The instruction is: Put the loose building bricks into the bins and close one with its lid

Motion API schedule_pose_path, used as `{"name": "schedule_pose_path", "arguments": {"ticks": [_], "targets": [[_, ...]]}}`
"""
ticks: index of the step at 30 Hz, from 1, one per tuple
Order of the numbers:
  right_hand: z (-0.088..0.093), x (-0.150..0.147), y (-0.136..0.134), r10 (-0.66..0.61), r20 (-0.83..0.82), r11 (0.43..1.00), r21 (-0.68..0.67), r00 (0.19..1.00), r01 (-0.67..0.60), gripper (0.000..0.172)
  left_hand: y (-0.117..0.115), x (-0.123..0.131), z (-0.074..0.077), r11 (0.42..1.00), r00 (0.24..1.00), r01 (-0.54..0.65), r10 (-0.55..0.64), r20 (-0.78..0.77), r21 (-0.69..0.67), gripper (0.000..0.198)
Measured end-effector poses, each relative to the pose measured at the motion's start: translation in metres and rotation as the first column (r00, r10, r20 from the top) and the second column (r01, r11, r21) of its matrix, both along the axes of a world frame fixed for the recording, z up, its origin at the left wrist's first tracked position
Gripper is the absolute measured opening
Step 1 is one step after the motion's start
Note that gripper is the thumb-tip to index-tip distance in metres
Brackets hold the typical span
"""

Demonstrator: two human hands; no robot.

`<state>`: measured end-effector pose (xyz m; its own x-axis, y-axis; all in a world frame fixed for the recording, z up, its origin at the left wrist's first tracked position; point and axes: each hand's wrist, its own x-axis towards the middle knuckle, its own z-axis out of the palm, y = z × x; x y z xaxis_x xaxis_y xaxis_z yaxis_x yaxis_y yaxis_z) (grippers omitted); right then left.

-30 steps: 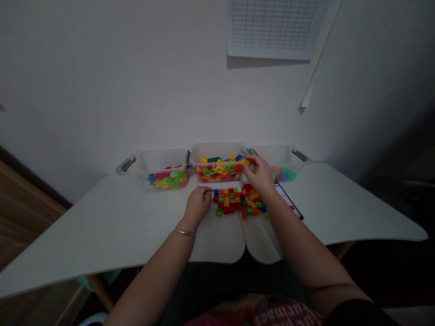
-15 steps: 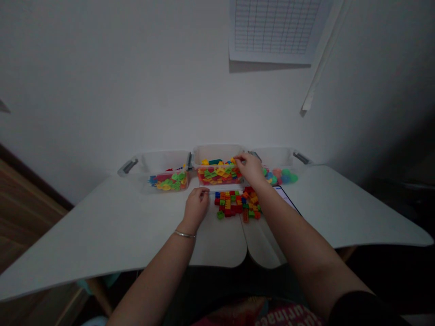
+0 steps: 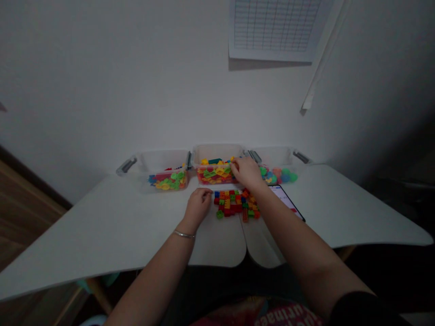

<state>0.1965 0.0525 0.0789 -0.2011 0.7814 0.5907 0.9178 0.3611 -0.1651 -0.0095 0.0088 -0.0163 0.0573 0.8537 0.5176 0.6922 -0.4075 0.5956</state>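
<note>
Head-worn view faces forward and down; table (image 3: 122,226) near, wall (image 3: 152,77) beyond; far right too dim to tell.

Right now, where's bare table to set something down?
Free: table left of left hand, in front of left bin; also right of the phone. Crowded: bricks right of that hand; middle bin behind them, right hand at its front.

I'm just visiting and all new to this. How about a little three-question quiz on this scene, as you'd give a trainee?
1. What is closest to the left hand? A) wall chart B) toy-brick cluster C) phone
2. True or false: the right hand is at the middle bin.
3. How many clear bins stand in the row?

Key: 1. B; 2. True; 3. Three
</note>
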Motion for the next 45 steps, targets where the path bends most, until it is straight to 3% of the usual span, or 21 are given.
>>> {"name": "schedule_pose_path", "arguments": {"ticks": [6,10,14,21,26,29,37,45], "targets": [[-0.007,-0.001,0.003,0.029,0.044,0.999,0.029,0.999,-0.031,0.03,-0.001,0.003,-0.002,0.996,0.995,0.088,-0.088,-0.055,-0.003,0.018],[-0.01,0.003,0.008,0.087,-0.116,0.996,0.023,0.989,-0.085,0.03,-0.003,0.004,-0.002,0.991,0.983,0.134,-0.133,-0.128,-0.002,0.021],[-0.008,0.008,0.006,0.132,-0.341,0.991,0.034,0.931,-0.128,0.028,-0.004,0.004,-0.002,0.987,0.967,0.163,-0.16,-0.196,-0.003,0.017],[-0.001,0.008,-0.018,0.251,-0.538,0.965,0.199,0.805,-0.169,0.022,-0.007,0.004,0.001,0.986,0.952,0.157,-0.166,-0.259,-0.054,0.012],[-0.004,0.002,-0.044,0.382,-0.486,0.924,0.236,0.786,-0.303,0.016,-0.01,0.005,0.005,0.989,0.951,0.133,-0.145,-0.274,-0.062,0.014],[-0.014,-0.001,-0.057,0.412,-0.435,0.911,0.207,0.8,-0.356,0.015,-0.011,0.005,0.008,0.988,0.947,0.128,-0.146,-0.287,-0.081,0.014],[-0.064,-0.014,-0.067,0.289,-0.271,0.941,-0.096,0.918,-0.324,0.016,-0.013,0.006,0.011,0.99,0.929,0.071,-0.111,-0.352,-0.123,0.017],[-0.078,-0.019,-0.067,0.249,-0.204,0.941,-0.179,0.947,-0.287,0.024,-0.013,0.007,0.012,0.988,0.926,-0.04,-0.02,-0.376,-0.152,0.015]]}}
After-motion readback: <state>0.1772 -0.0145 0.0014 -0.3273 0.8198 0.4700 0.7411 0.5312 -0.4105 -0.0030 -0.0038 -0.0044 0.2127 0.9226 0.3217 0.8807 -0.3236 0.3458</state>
